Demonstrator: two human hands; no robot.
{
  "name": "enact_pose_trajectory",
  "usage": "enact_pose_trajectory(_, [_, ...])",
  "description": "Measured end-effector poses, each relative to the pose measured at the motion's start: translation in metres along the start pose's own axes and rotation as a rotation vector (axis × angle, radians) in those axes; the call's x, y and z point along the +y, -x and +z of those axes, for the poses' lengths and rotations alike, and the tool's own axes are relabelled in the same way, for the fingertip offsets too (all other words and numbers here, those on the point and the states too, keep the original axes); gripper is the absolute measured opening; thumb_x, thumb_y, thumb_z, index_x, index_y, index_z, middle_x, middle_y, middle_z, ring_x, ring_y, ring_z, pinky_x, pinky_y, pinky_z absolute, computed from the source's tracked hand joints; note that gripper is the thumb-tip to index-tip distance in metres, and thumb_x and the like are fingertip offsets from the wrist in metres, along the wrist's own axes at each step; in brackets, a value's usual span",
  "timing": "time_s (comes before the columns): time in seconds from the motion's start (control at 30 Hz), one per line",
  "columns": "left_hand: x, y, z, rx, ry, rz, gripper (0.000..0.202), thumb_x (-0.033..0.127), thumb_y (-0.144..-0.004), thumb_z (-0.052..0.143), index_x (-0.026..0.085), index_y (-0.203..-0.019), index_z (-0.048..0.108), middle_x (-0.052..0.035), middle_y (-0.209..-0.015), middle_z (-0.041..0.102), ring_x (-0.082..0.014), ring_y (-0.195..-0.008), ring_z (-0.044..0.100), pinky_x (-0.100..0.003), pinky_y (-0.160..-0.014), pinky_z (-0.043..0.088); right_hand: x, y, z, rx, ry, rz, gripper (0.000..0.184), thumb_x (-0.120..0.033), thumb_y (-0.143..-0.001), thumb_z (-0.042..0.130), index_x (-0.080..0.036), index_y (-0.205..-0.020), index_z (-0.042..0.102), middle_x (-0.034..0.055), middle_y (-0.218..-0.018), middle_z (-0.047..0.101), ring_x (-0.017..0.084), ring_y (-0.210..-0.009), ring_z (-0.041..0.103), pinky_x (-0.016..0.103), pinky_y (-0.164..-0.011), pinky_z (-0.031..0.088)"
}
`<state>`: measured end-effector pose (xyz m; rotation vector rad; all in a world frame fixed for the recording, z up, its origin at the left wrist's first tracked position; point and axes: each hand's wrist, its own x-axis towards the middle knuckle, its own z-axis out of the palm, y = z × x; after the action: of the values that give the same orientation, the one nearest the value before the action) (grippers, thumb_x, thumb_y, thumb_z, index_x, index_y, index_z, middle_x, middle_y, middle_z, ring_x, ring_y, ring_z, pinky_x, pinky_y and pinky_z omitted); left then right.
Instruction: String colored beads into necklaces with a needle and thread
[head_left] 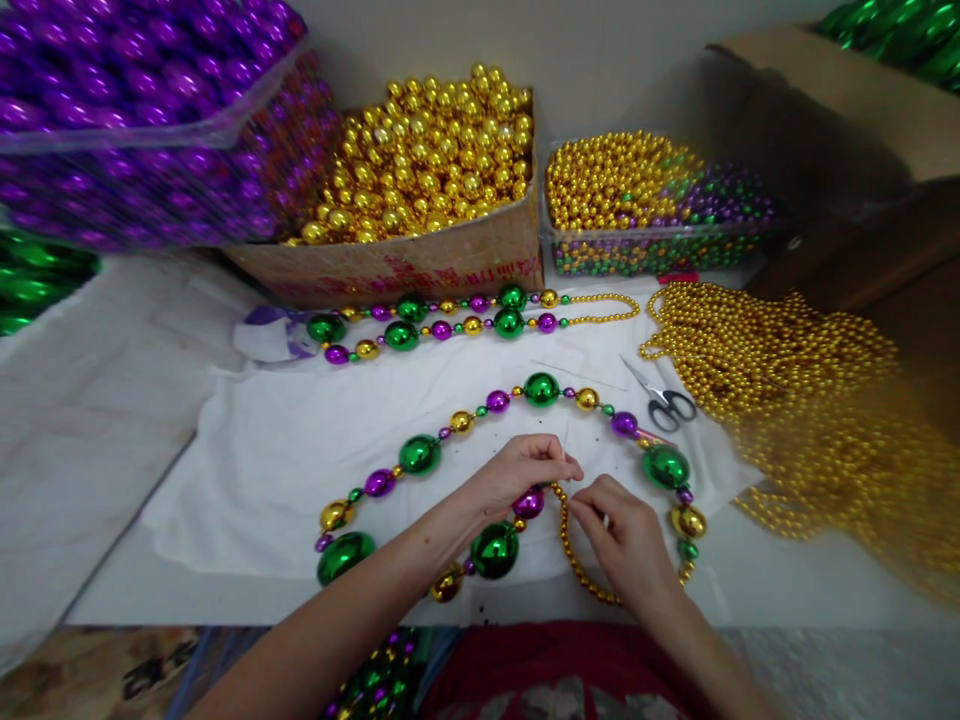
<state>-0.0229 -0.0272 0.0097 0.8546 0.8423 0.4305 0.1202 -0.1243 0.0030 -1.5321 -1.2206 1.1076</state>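
A long bead necklace [420, 455] of green, purple and gold balls lies in a loop on the white cloth around my hands. Its strand of small gold beads [574, 560] runs from under my left fingers down past my right hand. My left hand [529, 470] is closed in a pinch on the necklace where the small gold beads meet a purple ball. Just beside it, my right hand [622, 530] is also pinched, thumb against forefinger. What lies between those fingertips is too fine to make out.
Behind lies another bead necklace [472, 325]. Scissors [664, 395] and a pile of gold bead strands [772, 350] are at right. A cardboard box [450, 250] of gold balls, a plastic bin [637, 235] of small beads and a purple-ball bin [150, 145] line the back.
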Motion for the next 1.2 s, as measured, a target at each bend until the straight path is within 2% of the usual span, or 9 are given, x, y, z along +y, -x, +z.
enact_pose_trajectory(0.13, [0.001, 0.001, -0.002, -0.014, -0.008, 0.047, 0.022, 0.022, -0.065, 0.075, 0.014, -0.062, 0.055, -0.0029, -0.076, 0.068, -0.0126, -0.075, 0.06, -0.026, -0.073, 0.039, 0.008, -0.016, -0.006, 0.047, -0.369, 0.257, 0.014, -0.035, -0.073, 0.071, -0.021, -0.073, 0.073, 0.0029, -0.077, 0.063, 0.017, -0.071, 0.05, 0.027, -0.06, 0.034])
enact_pose_trajectory(0.23, [0.001, 0.0, -0.003, -0.029, -0.016, 0.07, 0.023, 0.022, -0.067, 0.074, 0.014, -0.063, 0.053, -0.0023, -0.076, 0.066, -0.0115, -0.072, 0.058, -0.025, -0.069, 0.039, 0.007, -0.024, -0.001, -0.025, -0.517, 0.353, 0.02, -0.034, -0.065, 0.076, -0.018, -0.078, 0.074, 0.0037, -0.076, 0.066, 0.013, -0.061, 0.047, 0.024, -0.052, 0.031])
enact_pose_trajectory(0.37, [-0.001, 0.0, -0.003, -0.026, -0.032, 0.077, 0.027, 0.025, -0.068, 0.074, 0.014, -0.064, 0.05, -0.0014, -0.078, 0.062, -0.0088, -0.065, 0.054, -0.022, -0.058, 0.038, 0.004, -0.025, 0.013, -0.045, -0.705, 0.433, 0.018, -0.032, -0.061, 0.077, -0.018, -0.071, 0.071, 0.0034, -0.073, 0.065, 0.014, -0.063, 0.052, 0.024, -0.055, 0.037])
enact_pose_trajectory(0.5, [-0.004, -0.001, -0.002, -0.004, -0.182, 0.131, 0.025, 0.03, -0.073, 0.068, 0.015, -0.067, 0.049, -0.0012, -0.082, 0.059, -0.0067, -0.056, 0.048, -0.021, -0.049, 0.036, 0.008, -0.02, 0.023, 0.032, -0.77, 0.419, 0.013, -0.029, -0.065, 0.073, -0.019, -0.067, 0.066, 0.0013, -0.071, 0.062, 0.014, -0.065, 0.055, 0.026, -0.059, 0.04])
enact_pose_trajectory(0.67, [-0.007, -0.004, 0.001, 0.119, -0.674, 0.421, 0.017, 0.014, -0.075, 0.057, 0.017, -0.061, 0.046, -0.002, -0.076, 0.059, -0.013, -0.071, 0.053, -0.025, -0.063, 0.04, 0.011, -0.012, 0.028, 0.184, -0.665, 0.274, 0.008, -0.026, -0.07, 0.07, -0.02, -0.07, 0.065, -0.0018, -0.07, 0.058, 0.013, -0.064, 0.048, 0.025, -0.058, 0.037])
enact_pose_trajectory(0.77, [-0.008, -0.004, 0.003, 0.138, -0.841, 0.54, 0.017, 0.007, -0.075, 0.051, 0.018, -0.062, 0.047, -0.0032, -0.081, 0.06, -0.0145, -0.076, 0.054, -0.026, -0.069, 0.04, 0.006, -0.009, 0.028, 0.234, -0.573, 0.165, 0.006, -0.024, -0.072, 0.07, -0.021, -0.07, 0.066, -0.0011, -0.074, 0.057, 0.015, -0.072, 0.049, 0.025, -0.064, 0.037])
enact_pose_trajectory(0.9, [-0.008, -0.002, 0.004, 0.188, -0.8, 0.593, 0.015, 0.01, -0.08, 0.051, 0.018, -0.066, 0.053, -0.0055, -0.094, 0.061, -0.0155, -0.083, 0.056, -0.027, -0.074, 0.042, 0.0, -0.011, 0.026, 0.209, -0.491, 0.094, 0.007, -0.026, -0.074, 0.071, -0.02, -0.071, 0.066, 0.0013, -0.08, 0.06, 0.018, -0.083, 0.052, 0.027, -0.072, 0.038])
enact_pose_trajectory(1.07, [-0.008, 0.002, 0.002, 0.244, -0.741, 0.604, 0.016, 0.021, -0.085, 0.055, 0.017, -0.07, 0.058, -0.0062, -0.096, 0.06, -0.0167, -0.087, 0.057, -0.029, -0.077, 0.043, 0.003, -0.017, 0.024, 0.144, -0.631, 0.209, 0.021, -0.04, -0.081, 0.063, -0.02, -0.08, 0.063, 0.0028, -0.076, 0.063, 0.016, -0.07, 0.055, 0.028, -0.067, 0.043])
enact_pose_trajectory(1.2, [-0.009, 0.003, 0.001, 0.245, -0.733, 0.6, 0.017, 0.024, -0.085, 0.056, 0.017, -0.071, 0.06, -0.0059, -0.094, 0.059, -0.0168, -0.087, 0.056, -0.029, -0.077, 0.043, 0.005, -0.021, 0.022, 0.087, -0.69, 0.264, 0.027, -0.04, -0.074, 0.07, -0.019, -0.09, 0.067, 0.0032, -0.077, 0.065, 0.015, -0.067, 0.055, 0.026, -0.06, 0.042])
